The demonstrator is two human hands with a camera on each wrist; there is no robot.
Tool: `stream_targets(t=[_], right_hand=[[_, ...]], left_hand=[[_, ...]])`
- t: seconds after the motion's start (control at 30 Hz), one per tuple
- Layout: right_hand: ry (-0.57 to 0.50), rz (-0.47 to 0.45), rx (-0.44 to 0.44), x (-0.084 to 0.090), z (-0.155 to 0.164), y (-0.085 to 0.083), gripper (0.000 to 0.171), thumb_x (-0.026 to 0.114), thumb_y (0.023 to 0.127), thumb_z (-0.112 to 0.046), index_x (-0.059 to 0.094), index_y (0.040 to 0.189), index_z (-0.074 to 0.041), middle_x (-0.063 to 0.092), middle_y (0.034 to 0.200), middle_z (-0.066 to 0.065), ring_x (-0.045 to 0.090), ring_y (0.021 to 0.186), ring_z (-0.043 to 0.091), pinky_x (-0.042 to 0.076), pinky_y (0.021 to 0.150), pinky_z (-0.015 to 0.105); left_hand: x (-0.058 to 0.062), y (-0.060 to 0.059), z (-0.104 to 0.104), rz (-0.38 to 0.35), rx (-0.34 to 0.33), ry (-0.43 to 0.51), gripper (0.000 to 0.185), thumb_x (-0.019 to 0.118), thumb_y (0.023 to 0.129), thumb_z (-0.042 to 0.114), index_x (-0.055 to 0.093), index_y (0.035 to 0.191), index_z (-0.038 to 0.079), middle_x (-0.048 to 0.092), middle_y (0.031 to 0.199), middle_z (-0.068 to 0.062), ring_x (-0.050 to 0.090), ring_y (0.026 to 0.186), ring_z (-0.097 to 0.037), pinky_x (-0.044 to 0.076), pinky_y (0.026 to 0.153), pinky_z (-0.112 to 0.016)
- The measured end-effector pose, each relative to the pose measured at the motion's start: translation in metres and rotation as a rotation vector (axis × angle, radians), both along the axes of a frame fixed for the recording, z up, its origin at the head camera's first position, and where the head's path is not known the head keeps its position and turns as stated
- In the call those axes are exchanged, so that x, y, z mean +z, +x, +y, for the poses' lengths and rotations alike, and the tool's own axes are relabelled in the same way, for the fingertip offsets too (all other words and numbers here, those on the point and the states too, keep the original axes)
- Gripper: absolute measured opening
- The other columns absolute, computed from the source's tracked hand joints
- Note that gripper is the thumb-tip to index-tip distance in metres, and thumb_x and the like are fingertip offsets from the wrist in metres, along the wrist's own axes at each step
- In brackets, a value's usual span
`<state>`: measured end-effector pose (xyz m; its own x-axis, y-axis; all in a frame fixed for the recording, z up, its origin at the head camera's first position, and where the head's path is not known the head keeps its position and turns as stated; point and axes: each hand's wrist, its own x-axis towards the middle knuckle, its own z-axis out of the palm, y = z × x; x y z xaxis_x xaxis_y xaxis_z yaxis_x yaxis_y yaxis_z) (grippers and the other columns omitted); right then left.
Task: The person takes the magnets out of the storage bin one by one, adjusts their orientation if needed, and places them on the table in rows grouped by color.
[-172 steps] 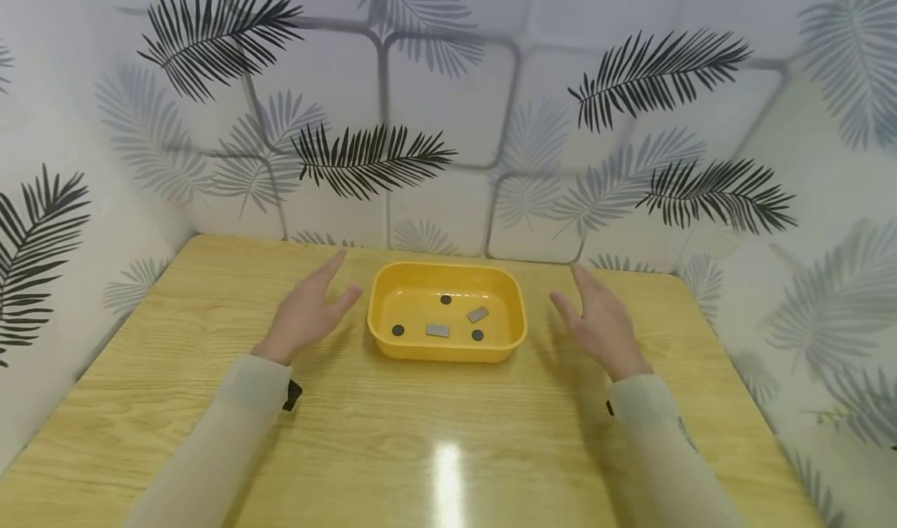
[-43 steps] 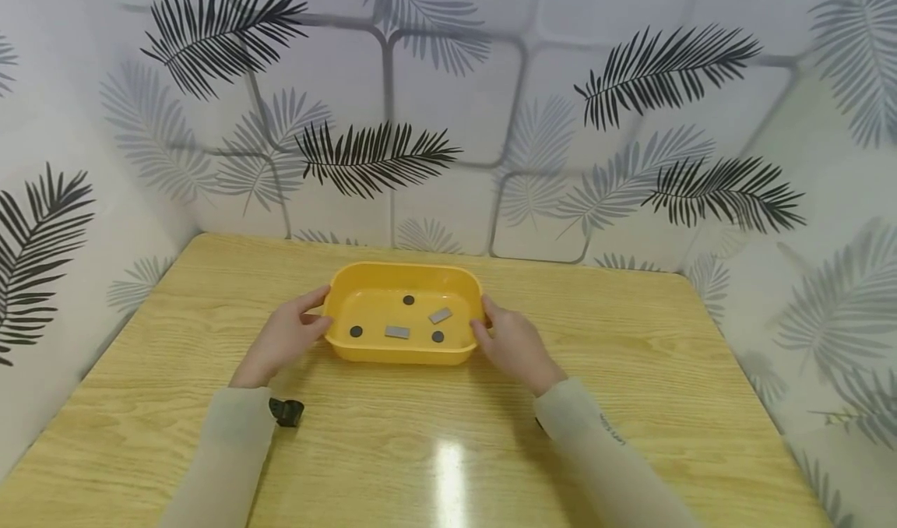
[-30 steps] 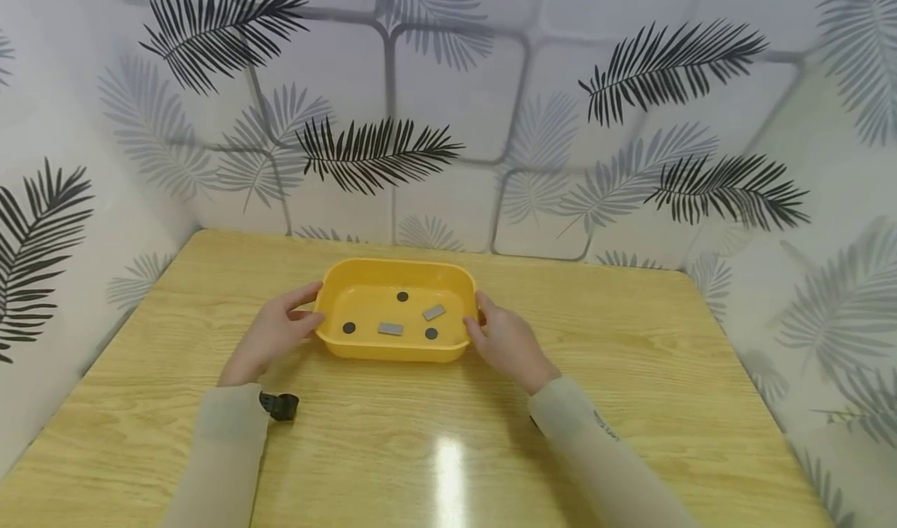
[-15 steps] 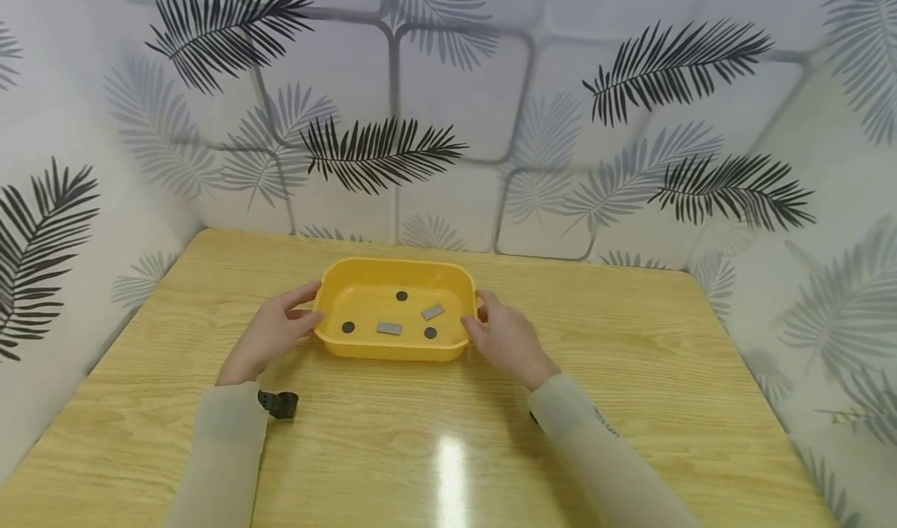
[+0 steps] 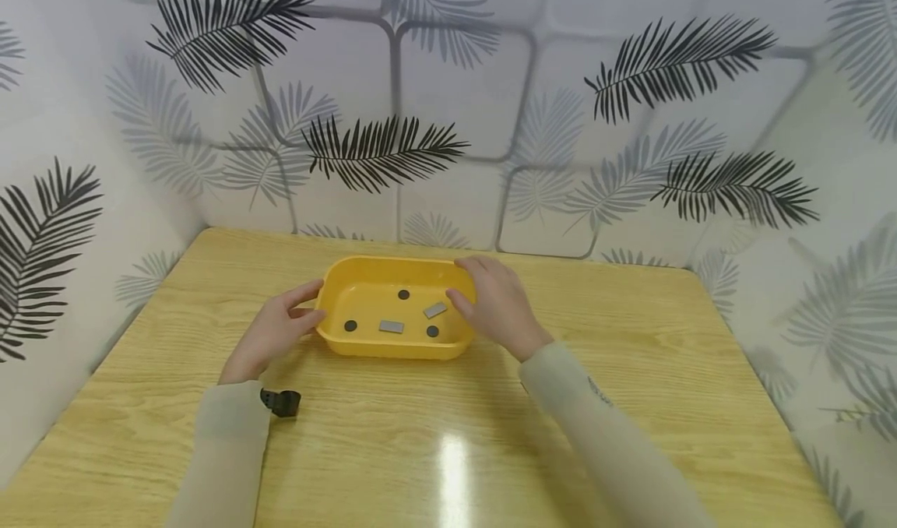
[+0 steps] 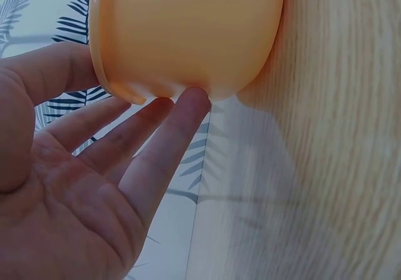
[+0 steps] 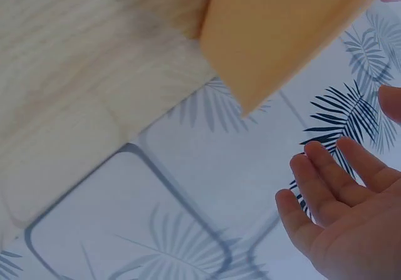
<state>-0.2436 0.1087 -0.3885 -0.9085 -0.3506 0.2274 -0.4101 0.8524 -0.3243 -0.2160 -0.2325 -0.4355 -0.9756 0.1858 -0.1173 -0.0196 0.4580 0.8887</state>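
A yellow plastic basin [image 5: 392, 351] stands on the wooden table, left of the middle. Three dark round discs [image 5: 351, 326] and two grey rectangular pieces [image 5: 391, 326] lie flat on its floor. My left hand [image 5: 269, 333] holds the basin's left end, thumb at the rim and fingertips against the outer wall, as the left wrist view shows on the basin wall [image 6: 188, 29]. My right hand [image 5: 501, 306] is raised over the basin's right end, its fingers loosely bent around nothing. In the right wrist view, that hand [image 7: 357, 217] is apart from the basin [image 7: 276, 36].
The light wooden table [image 5: 392, 442] reaches back to a wall [image 5: 448, 209] with a leaf pattern. A black strap device [image 5: 283, 403] sits at my left wrist. Light glares on the table's front part.
The basin has shifted left from its first place, with both hands at its ends. Over the last half second my right hand has let go and risen over the right end; the left hand stays.
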Motion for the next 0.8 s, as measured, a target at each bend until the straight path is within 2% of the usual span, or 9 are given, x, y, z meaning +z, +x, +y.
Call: stream_targets(t=[0.43,0.53,0.8], right_hand=[[0.065,-0.015,0.088,0.035,-0.028,-0.014,0.046,0.064,0.102,-0.033,0.062,0.141,-0.009,0.065,0.144,0.008,0.057,0.138,0.031,0.044,0.118,0.051],[0.093,-0.035,0.115,0.038,-0.034,-0.02,0.043,0.064,0.102,-0.032,0.064,0.138,-0.009,0.066,0.143,0.008,0.058,0.138,0.029,0.046,0.118,0.048],[0.171,-0.175,0.181,0.035,-0.049,-0.029,0.045,0.067,0.101,-0.033,0.064,0.138,-0.008,0.068,0.14,0.006,0.064,0.13,0.025,0.051,0.113,0.041]], left_hand=[[0.0,0.0,-0.001,0.01,-0.001,-0.013,0.065,0.056,0.107,0.019,0.026,0.165,0.012,0.03,0.169,-0.018,0.055,0.139,-0.04,0.054,0.109,-0.048],[0.0,0.0,-0.002,0.01,0.003,-0.016,0.065,0.056,0.107,0.019,0.026,0.165,0.012,0.029,0.169,-0.018,0.055,0.139,-0.04,0.054,0.109,-0.049],[-0.001,0.001,0.0,0.01,0.008,-0.005,0.066,0.057,0.107,0.02,0.026,0.165,0.012,0.031,0.169,-0.019,0.056,0.137,-0.04,0.056,0.106,-0.049]])
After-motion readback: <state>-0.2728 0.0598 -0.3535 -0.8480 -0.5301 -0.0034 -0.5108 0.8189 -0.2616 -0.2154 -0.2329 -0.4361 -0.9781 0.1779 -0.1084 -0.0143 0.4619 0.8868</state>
